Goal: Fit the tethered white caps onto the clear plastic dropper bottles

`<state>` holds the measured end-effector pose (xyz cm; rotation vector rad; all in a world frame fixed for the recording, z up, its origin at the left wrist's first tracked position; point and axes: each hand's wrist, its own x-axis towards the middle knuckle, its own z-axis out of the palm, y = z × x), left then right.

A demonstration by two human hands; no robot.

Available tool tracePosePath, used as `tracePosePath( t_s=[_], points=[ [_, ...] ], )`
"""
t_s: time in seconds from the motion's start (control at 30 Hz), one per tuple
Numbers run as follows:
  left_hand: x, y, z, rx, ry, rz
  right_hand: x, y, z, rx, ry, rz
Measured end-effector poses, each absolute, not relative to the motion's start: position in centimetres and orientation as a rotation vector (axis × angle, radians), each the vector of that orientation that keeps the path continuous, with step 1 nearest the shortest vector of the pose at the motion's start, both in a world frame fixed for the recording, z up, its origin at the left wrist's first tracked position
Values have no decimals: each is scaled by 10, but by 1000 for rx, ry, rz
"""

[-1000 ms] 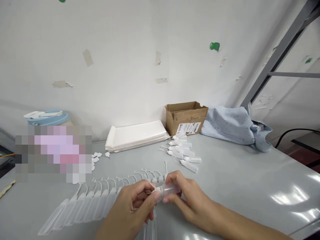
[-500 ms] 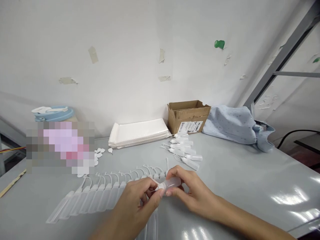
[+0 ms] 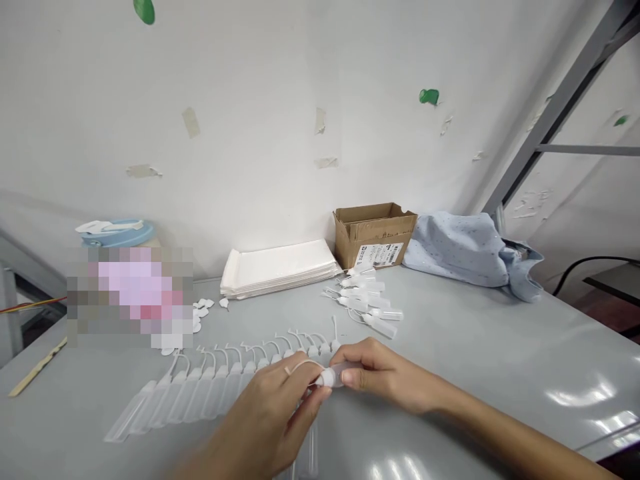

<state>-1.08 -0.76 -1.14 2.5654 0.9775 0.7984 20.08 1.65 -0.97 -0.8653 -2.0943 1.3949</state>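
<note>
A small translucent squeeze bottle (image 3: 345,369) with a white needle-tip cap (image 3: 327,378) lies sideways between my hands. My right hand (image 3: 390,375) is wrapped round its body, thumb on the near side. My left hand (image 3: 273,413) pinches the cap end between thumb and index finger, which partly hide the tip. A thin white strap (image 3: 306,363) from the cap arches over the left index finger. Just beyond and left of my hands, similar capped bottles (image 3: 200,397) lie side by side in a slanting row, straps pointing away. More bottle bodies (image 3: 306,453) show beneath my left wrist.
Several loose bottles (image 3: 376,301) are heaped beyond my right hand. Behind them stand a stack of white envelopes (image 3: 283,263), an open cardboard box (image 3: 373,233) and a blue speckled cloth (image 3: 457,250). Small white pieces (image 3: 200,310) lie at left, near a blurred-out patch and a wooden stick (image 3: 37,367).
My right fingers have shifted on the bottle, the thumb now lying across its near side. The bottle has turned, so its strap arches over my left index finger. The camera view has shifted slightly.
</note>
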Motion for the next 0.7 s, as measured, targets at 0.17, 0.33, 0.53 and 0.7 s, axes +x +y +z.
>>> tracePosePath(
  t_s=[0.17,0.33,0.53,0.7],
  points=[
    [-18,4,-6,2441,1020,705,197,19,-16,-916,-2211,1052],
    [-11,3,-4,2289,1168,661,195,17,-17,-883,-2209,950],
    [0,0,-7,2053,1215,591,198,18,-11,-887,-2184,1086],
    [0,-3,-9,2052,1209,646,199,15,-8,-934,-2125,1167]
  ],
)
